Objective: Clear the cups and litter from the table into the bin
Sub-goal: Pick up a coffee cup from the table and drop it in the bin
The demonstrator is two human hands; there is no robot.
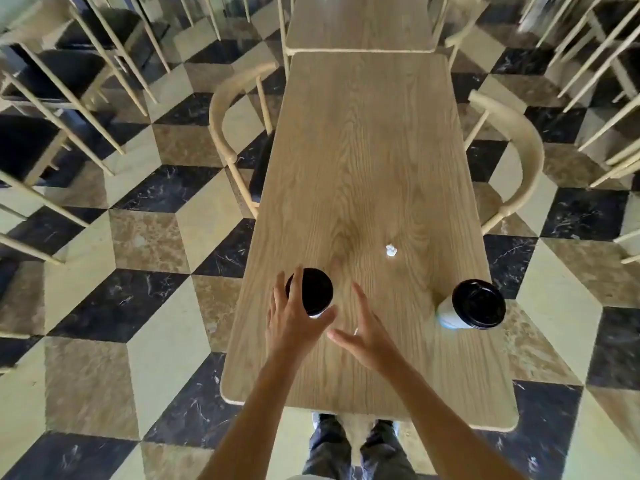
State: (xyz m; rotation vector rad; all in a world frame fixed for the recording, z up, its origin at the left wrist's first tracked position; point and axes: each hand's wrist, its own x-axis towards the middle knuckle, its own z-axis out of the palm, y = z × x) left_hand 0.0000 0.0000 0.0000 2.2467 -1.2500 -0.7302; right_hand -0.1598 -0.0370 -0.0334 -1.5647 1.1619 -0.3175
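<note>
Your forearms reach in from the bottom edge, over your dark trousers (360,452) and shoes on the checkered marble floor (114,306). Your left hand (294,315) wraps the near-left takeaway cup (313,294): fingers curl round its far/left side, thumb hooks under the near side, black lid facing up. The cup stands upright on the long wood-grain table (367,161), close to the table's left edge. Your right hand (367,336) hovers just beside it, fingers spread wide, palm turned toward the cup, holding nothing; can't tell if a fingertip touches the tabletop.

Second takeaway cup (472,304), white body w/ black lid, sits near the right edge, well apart from both hands. It appears to lean right in the wide-angle view. Small crumpled white paper scrap (391,250) lies mid-table, between the 2 cups and further away from you.

Pale wooden chairs flank the table: one tucked in at left (235,112), one at right (516,140). Another table (360,26) butts against the far end.
</note>
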